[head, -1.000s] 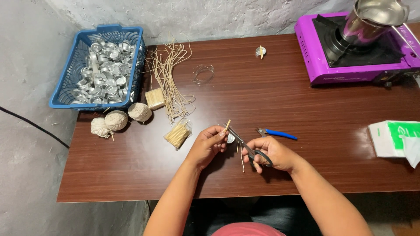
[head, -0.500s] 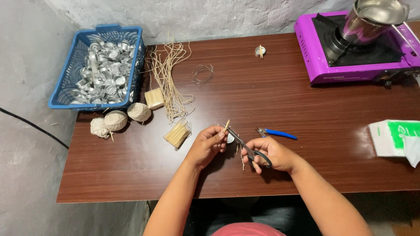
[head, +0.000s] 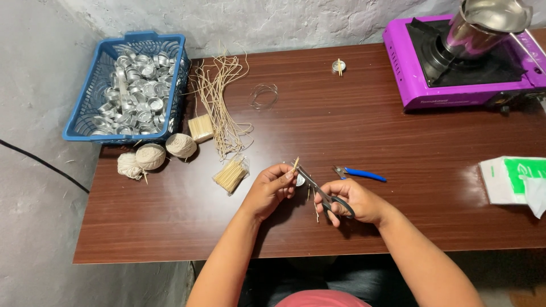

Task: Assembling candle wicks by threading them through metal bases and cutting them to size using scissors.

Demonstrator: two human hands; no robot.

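The left hand [head: 272,187] was closed in a pinch on a short pale wick [head: 295,164], whose tip stood up just above the fingertips, with what looked like a small metal cup [head: 300,180] tucked against the same fingers, though most of it was hidden. The right hand [head: 351,200] was closed through the loops of a pair of dark scissors [head: 319,192], the blades reaching up and left so that their tips lay right at the wick, just beside the left fingertips. The plainest risk here was to those fingertips: the blades sat so near them that a small slip or a shaky squeeze could nick the skin instead of the wick. Both hands worked above the counter [head: 170,227] without rest, so a wobble in either one could make the cut land too low or at a slant. The wick looked thin and light, and a loose pinch might let it twist or spring away when the blades closed; a cut piece could fly off among the short bits already lying by the hands. The blue-handled pliers [head: 360,173] lay just beyond the right hand, where a sweep of the wrist might knock them. The bundle of small sticks [head: 230,175] lay near the left hand, and the purple stove [head: 455,91] stood well apart.
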